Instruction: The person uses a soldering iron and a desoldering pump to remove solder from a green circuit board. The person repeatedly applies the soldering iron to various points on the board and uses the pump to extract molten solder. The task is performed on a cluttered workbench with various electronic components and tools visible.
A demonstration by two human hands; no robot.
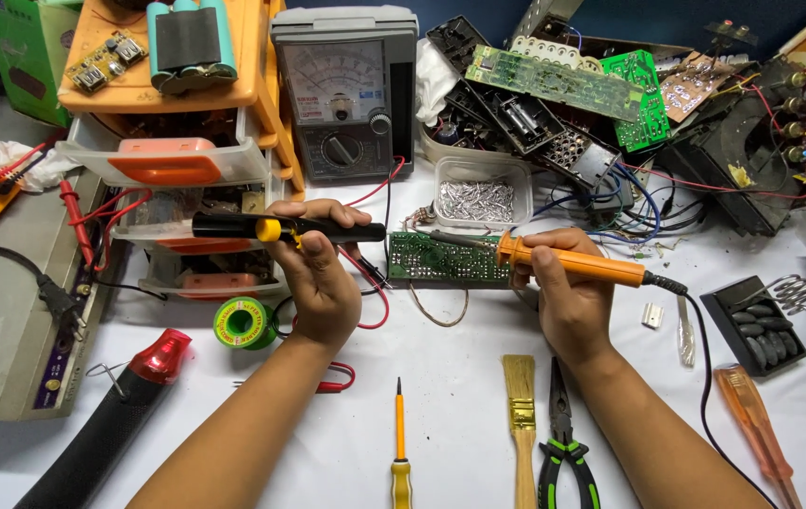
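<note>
Fingers point(323, 221) clench a black desoldering pump point(280, 227) (right: orange soldering iron point(572, 263))

Glossy orange plastic soldering iron point(577, 263), matt black plastic desoldering pump point(280, 227), wooden-handled brush point(521, 415), shiny metal bits in clear tub point(478, 193).

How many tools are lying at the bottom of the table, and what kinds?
Screwdrivers: 2, a yellow one and an orange one
Brush: 1
Pliers: 1
Total: 4

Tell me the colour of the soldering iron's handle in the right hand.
Orange handle, gripped by the right hand; head view.
</note>
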